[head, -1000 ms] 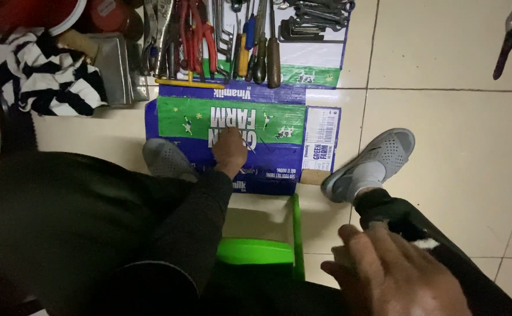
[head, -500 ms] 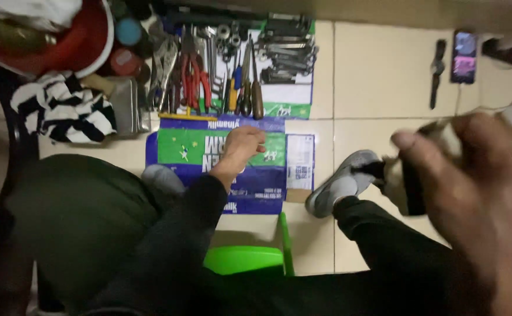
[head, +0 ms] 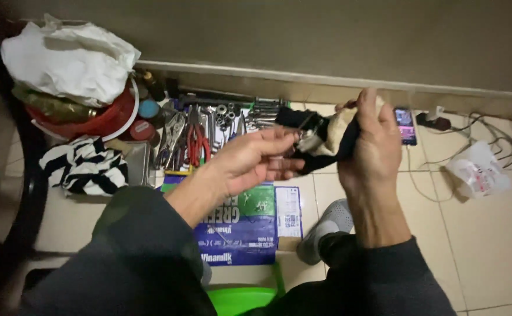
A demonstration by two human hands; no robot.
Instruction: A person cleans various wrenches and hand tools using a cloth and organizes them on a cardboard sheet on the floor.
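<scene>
Since the earlier frame we had lifted our left hand (head: 256,161) off the carton (head: 250,225) to meet the right hand (head: 370,140). Our fingers pinched a dark-and-cream cloth (head: 320,137) held above the tools (head: 209,126). A loose grip might have dropped it among them. Beside them, the red basin (head: 112,120) held white bags (head: 69,55).

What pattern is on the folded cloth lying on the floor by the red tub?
Black and white stripes on the cloth, seen in the head view.

My right hand (head: 368,140) hides much of the cloth (head: 326,136); my left arm covers part of the flattened carton (head: 250,225).
</scene>
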